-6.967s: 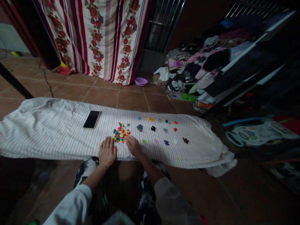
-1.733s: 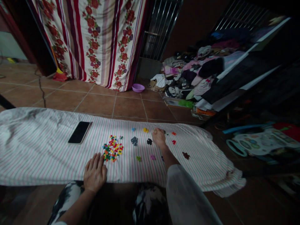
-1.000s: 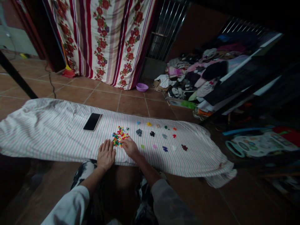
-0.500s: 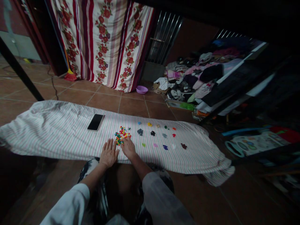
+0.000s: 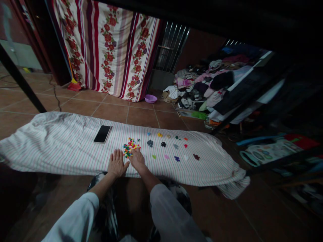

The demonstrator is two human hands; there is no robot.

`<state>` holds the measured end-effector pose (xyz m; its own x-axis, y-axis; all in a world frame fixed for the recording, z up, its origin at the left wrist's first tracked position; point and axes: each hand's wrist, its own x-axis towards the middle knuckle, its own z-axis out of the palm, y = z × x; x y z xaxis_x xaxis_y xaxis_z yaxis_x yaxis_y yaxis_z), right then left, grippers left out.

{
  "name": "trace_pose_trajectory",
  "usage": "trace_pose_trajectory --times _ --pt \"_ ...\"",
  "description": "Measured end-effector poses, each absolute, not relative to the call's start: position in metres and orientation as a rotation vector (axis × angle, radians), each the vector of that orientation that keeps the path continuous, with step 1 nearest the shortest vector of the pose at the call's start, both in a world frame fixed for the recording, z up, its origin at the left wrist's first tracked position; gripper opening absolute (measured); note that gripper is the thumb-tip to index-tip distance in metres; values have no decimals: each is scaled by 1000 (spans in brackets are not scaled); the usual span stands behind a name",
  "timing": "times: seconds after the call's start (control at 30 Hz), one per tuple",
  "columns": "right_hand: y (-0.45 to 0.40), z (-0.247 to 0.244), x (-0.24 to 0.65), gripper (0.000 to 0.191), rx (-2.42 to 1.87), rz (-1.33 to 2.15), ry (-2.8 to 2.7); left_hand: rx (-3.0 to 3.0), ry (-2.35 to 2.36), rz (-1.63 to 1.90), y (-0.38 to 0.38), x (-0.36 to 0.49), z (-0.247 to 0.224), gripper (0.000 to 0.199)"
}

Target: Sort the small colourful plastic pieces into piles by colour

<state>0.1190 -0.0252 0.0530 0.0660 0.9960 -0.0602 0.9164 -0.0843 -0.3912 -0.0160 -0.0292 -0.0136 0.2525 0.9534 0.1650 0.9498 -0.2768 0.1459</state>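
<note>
A heap of small mixed-colour pieces [image 5: 130,147] lies on a striped cloth [image 5: 63,148] spread over the tiled floor. My left hand [image 5: 116,164] rests flat on the cloth just left of the heap, fingers apart, holding nothing. My right hand [image 5: 137,159] touches the heap's near edge with its fingertips; whether it pinches a piece is too small to tell. To the right of the heap lie small single-colour groups [image 5: 174,148]: blue, yellow, green, red, grey, black, pink, purple and dark red.
A dark phone [image 5: 102,134] lies on the cloth left of the heap. Behind hang a floral striped curtain [image 5: 113,50] and a metal grille. A purple bowl [image 5: 150,98], a pile of clothes [image 5: 209,84] and a toy board [image 5: 267,151] sit on the floor at right.
My right hand came back from the sorted groups on the right to the heap's near edge. My left hand stayed flat beside the heap. The camera tilted slightly.
</note>
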Motion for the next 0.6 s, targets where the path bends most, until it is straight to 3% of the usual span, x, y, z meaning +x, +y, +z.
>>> trace_pose_trajectory --times 0.17,0.6 --pt "-28 47 123 20 -2031 435 -1902 2537 1847 321 -23 -17 -11 80" --pt "-15 28 134 9 -1743 552 -1545 2754 1630 372 -1 -36 -7 61"
